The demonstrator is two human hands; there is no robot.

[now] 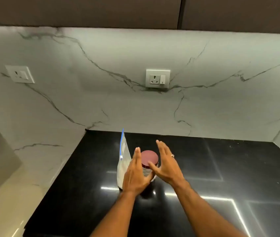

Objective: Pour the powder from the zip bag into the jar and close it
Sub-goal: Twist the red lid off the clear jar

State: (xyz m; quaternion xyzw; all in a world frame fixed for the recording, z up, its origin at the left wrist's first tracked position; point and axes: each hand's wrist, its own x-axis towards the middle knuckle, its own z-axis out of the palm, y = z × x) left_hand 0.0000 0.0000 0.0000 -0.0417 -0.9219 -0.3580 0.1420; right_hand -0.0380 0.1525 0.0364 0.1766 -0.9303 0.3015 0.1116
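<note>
A clear jar [147,171] with a dark red lid [149,157] stands on the black countertop [204,168], the lid on top of it. Just left of it a zip bag [124,161] holding white powder stands upright, its blue zip strip at the top. My left hand [135,175] is flat with fingers straight, against the jar's left side and in front of the bag. My right hand [165,164] is spread at the jar's right side, its thumb touching the rim under the lid. Neither hand closes around anything.
A white marble backsplash [135,100] rises behind the counter with two wall sockets [158,78] [20,74]. A pale beige counter [16,194] adjoins on the left. Dark cabinets [101,11] hang above.
</note>
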